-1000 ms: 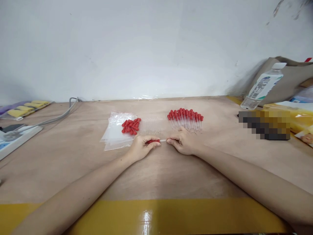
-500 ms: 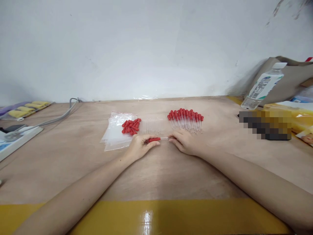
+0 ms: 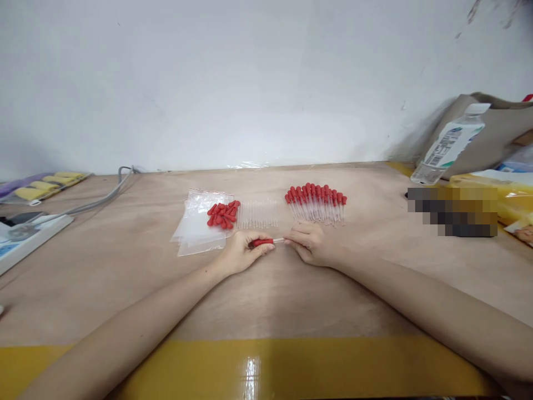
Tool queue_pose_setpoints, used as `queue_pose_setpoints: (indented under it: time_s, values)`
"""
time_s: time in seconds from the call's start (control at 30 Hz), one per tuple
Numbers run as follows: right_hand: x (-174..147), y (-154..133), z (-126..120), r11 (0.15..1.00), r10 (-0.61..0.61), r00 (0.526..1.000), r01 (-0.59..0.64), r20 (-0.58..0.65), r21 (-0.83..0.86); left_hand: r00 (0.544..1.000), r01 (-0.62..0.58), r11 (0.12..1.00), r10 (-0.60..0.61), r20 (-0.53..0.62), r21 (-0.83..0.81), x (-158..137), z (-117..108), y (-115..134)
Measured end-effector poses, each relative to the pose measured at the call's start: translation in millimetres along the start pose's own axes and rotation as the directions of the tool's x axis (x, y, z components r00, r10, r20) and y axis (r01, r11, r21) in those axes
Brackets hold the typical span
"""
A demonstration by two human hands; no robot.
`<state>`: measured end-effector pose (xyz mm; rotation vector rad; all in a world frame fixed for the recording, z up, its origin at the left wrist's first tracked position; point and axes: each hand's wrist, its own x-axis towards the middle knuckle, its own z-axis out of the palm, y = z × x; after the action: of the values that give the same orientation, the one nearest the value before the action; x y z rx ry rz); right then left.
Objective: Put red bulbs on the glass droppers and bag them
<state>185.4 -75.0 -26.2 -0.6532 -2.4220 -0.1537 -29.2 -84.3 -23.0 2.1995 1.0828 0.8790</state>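
Left hand (image 3: 240, 253) and right hand (image 3: 314, 244) face each other over the middle of the desk (image 3: 266, 311); through the head camera I see the left one closed on a red rubber bulb (image 3: 263, 242), thumb on its near side and fingers on the far side. A thin clear tube (image 3: 278, 240) runs rightward from the bulb's open end, lying nearly level across the gap between the hands. The right fingertips meet its right end, but whether they pinch it firmly I cannot tell. Just beyond the left hand I have a heap of loose red bulbs (image 3: 224, 215), partly over the right side of some clear plastic bags (image 3: 200, 222). Right of that heap, clear tubes (image 3: 257, 214) lie side by side in a row, hard to make out against the wood tone. Past the right hand, red-topped droppers (image 3: 316, 203) fan out with their bulbs on the far side. At my far right a bottle (image 3: 449, 144) leans beside a yellow package (image 3: 506, 191); at far left a grey cable (image 3: 100, 200) reaches a white power strip (image 3: 37, 244).
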Motion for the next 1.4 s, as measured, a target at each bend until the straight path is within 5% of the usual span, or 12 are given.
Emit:
queue_pose_setpoints:
  time_s: [0.4,0.67,0.83,0.93,1.07,1.23,1.4]
  values:
    - [9.9,-11.8,0.4,0.933,0.259,0.95,-0.293,0.175,0.207,0.997,-0.074,0.994,0.076,-0.02,0.082,-0.7,0.1,-1.7]
    - [25.7,-21.2,-25.6,0.87,0.368,0.835,-0.465,0.409,0.166,0.995,-0.087,0.994,0.09,-0.049,0.065,5.8,-4.0,-5.8]
    - [23.2,5.6,-43.7,0.676,0.472,0.674,-0.691,0.569,0.257,0.983,0.037,0.997,-0.025,-0.18,0.065,4.5,-7.0,-11.2]
    - [25.1,27.6,-43.0,0.536,0.63,0.609,-0.79,0.482,0.298,0.994,0.008,0.988,0.01,-0.11,0.157,3.8,-8.4,-11.3]
    - [41.4,41.5,-25.8,0.51,0.807,0.513,-0.855,0.292,0.093,0.998,-0.059,0.966,0.065,-0.015,0.252,4.5,-8.9,-8.5]
    - [65.5,42.4,2.8,0.479,0.878,0.464,-0.855,0.121,-0.198,0.998,-0.059,0.97,0.064,-0.012,0.235,4.8,-8.9,-7.2]
    - [71.3,46.4,16.3,0.418,0.906,0.42,-0.86,0.058,-0.293,0.998,-0.063,0.969,0.066,-0.003,0.238,4.5,-9.2,-7.3]
